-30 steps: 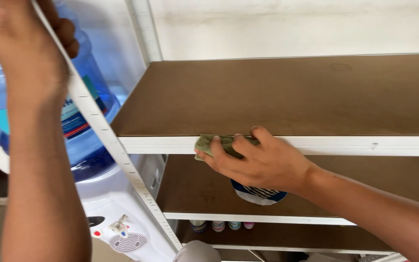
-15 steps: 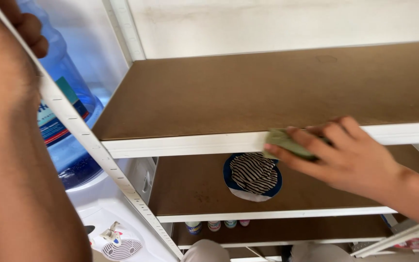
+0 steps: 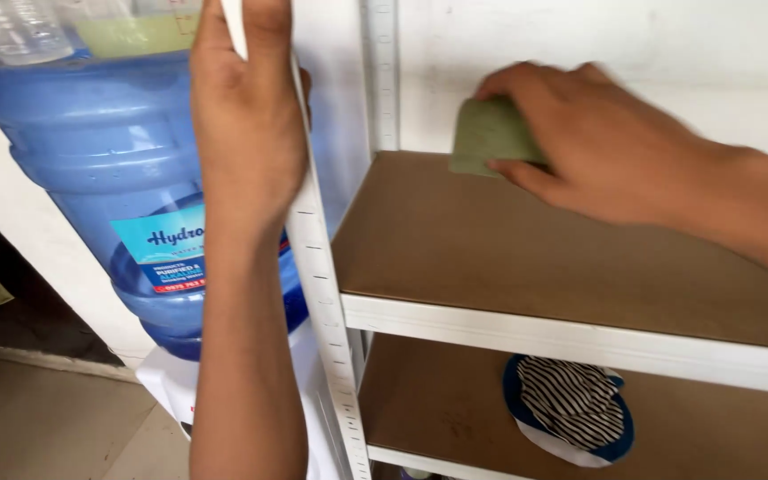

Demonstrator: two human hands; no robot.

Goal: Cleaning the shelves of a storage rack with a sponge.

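My left hand (image 3: 246, 124) grips the white front upright post (image 3: 320, 267) of a metal shelving rack, fingers wrapped round it near the top of the view. My right hand (image 3: 593, 138) presses a folded green cloth (image 3: 491, 135) onto the far left corner of the brown shelf board (image 3: 526, 258), close to the white rear post (image 3: 382, 71) and the wall. The forearm reaches in from the right.
A big blue water bottle (image 3: 100, 169) stands upside down on a white dispenser (image 3: 166, 387) just left of the rack. On the lower shelf lies a round blue item with striped black-and-white fabric (image 3: 571, 404). The floor (image 3: 55, 427) shows at lower left.
My right hand has carried the green cloth from the shelf's white front edge up to the back left corner of the board. The view has swung left; my left hand stays on the post.
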